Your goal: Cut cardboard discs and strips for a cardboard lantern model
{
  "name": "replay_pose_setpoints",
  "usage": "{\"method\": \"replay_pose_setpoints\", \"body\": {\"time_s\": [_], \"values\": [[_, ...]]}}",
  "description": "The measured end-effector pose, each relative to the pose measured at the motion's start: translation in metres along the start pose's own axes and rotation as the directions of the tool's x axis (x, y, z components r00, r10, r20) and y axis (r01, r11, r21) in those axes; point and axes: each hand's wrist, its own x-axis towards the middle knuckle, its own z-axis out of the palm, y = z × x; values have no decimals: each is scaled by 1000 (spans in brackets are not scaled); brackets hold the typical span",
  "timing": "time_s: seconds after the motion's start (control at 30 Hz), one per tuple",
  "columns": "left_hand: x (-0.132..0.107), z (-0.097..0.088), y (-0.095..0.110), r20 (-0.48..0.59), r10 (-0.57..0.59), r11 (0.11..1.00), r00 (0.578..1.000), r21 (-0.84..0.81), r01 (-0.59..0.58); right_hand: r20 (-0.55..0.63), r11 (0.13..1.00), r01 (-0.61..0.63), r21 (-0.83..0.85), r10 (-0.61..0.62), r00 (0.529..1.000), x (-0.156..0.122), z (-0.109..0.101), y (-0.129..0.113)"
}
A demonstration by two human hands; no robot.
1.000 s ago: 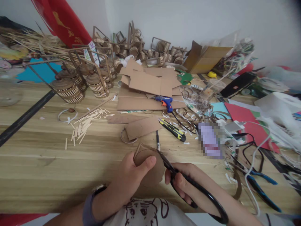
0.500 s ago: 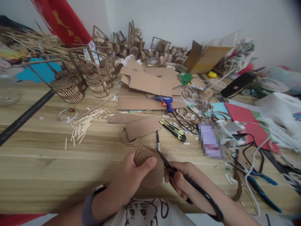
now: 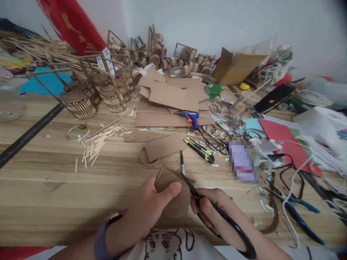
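My left hand (image 3: 155, 196) grips a brown cardboard disc (image 3: 177, 204) near the table's front edge, thumb lying over its face. A thin strip of cut cardboard (image 3: 169, 168) stands off the disc's far edge. In my right hand (image 3: 210, 206) is a pair of black-handled scissors (image 3: 230, 219), with the blades at the disc's upper right edge. Just beyond the hands are a dark pen-like tool (image 3: 182, 162), a cardboard piece (image 3: 165, 146) with a drawn circle, and a thin ring (image 3: 142, 157) partly under that piece.
Ahead lie a yellow-black utility knife (image 3: 199, 148), a blue glue gun (image 3: 192, 118) and stacked cardboard (image 3: 170, 95). Short wooden sticks (image 3: 93, 150) and small slatted buckets (image 3: 78, 101) are at left. Blue-handled pliers (image 3: 300, 220) and a white cable (image 3: 291, 191) lie at right.
The scissors' handles have swung closer together as my right hand closes on them. The disc and my left hand have barely moved.
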Motion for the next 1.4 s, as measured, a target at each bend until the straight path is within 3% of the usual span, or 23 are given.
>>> {"method": "replay_pose_setpoints", "body": {"time_s": [0.4,0.7,0.87,1.03,1.4], "values": [[-4,-3,1,17,18,1000,1000,-10,-18,-44,998,55,-34,-56,997,-3,6,9],[-2,-5,2,-13,-2,1000,1000,13,2,17,997,41,-63,-40,999,-3,-5,10],[-2,-3,3,123,27,999,992,-37,-22,54,995,38,-93,-33,998,-1,-10,3],[-3,-3,4,108,37,999,993,-33,-34,61,994,17,-106,-10,998,2,-12,0],[-2,-6,2,195,61,998,979,-15,-59,103,994,41,-106,-30,994,1,-14,-4]]}}
